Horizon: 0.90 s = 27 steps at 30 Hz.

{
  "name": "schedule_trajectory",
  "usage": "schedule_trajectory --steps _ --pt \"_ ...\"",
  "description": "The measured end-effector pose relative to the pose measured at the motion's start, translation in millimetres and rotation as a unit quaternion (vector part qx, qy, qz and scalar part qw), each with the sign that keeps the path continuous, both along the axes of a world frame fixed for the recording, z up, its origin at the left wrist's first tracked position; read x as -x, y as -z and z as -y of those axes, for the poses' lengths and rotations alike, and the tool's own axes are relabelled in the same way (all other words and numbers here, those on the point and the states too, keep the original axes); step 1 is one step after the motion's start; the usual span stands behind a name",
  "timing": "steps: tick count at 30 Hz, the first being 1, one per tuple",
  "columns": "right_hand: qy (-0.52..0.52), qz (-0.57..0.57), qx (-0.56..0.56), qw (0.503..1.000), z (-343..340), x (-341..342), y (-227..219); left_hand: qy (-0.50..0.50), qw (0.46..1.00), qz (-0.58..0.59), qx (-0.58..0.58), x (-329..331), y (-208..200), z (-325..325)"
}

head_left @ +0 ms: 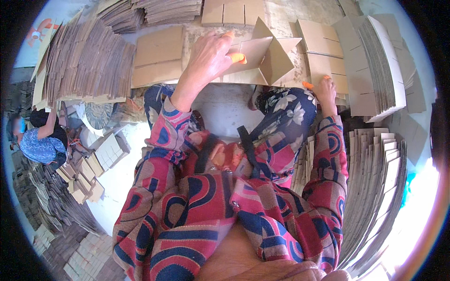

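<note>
My left hand (212, 57), with orange covers on the fingertips, grips a partly slotted cardboard divider assembly (265, 56) that stands on the low work surface ahead of me. My right hand (324, 90), also orange-tipped, rests on the near edge of a flat slotted cardboard strip (328, 70) at the right; whether its fingers close on the strip I cannot tell. Both sleeves are patterned red and blue.
Tall piles of slotted cardboard strips stand at the right (379, 61), the lower right (375, 187) and the upper left (84, 56). Flat brown sheets (157, 56) lie left of my hand. Another person in blue (40, 140) sits at the far left by finished divider grids (105, 152).
</note>
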State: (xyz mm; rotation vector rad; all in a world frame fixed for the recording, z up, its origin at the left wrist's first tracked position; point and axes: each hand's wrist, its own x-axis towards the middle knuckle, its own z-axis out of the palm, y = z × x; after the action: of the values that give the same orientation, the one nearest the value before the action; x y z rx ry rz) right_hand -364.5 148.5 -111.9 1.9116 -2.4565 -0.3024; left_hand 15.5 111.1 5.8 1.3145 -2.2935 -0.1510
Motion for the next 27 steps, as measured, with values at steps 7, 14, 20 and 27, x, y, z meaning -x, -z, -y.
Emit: schedule_trajectory --steps 7,14,20,27 --pt "-0.111 0.025 0.124 0.986 -2.6 50.1 -13.2 -0.022 0.993 -0.031 -0.115 -7.3 -9.9 -8.4" --pt "-0.097 0.034 0.371 0.923 -10.2 4.5 -151.9 -0.030 0.996 -0.078 -0.039 -26.5 -2.8 -22.0" --pt "-0.187 0.406 0.445 0.776 -25.0 -98.8 -281.2 -0.025 0.988 -0.118 -0.093 -23.0 11.1 -17.9" --pt "-0.236 0.485 0.306 0.785 -5.0 -142.0 -272.7 -0.005 0.976 -0.198 -0.085 -19.9 24.8 -13.6"
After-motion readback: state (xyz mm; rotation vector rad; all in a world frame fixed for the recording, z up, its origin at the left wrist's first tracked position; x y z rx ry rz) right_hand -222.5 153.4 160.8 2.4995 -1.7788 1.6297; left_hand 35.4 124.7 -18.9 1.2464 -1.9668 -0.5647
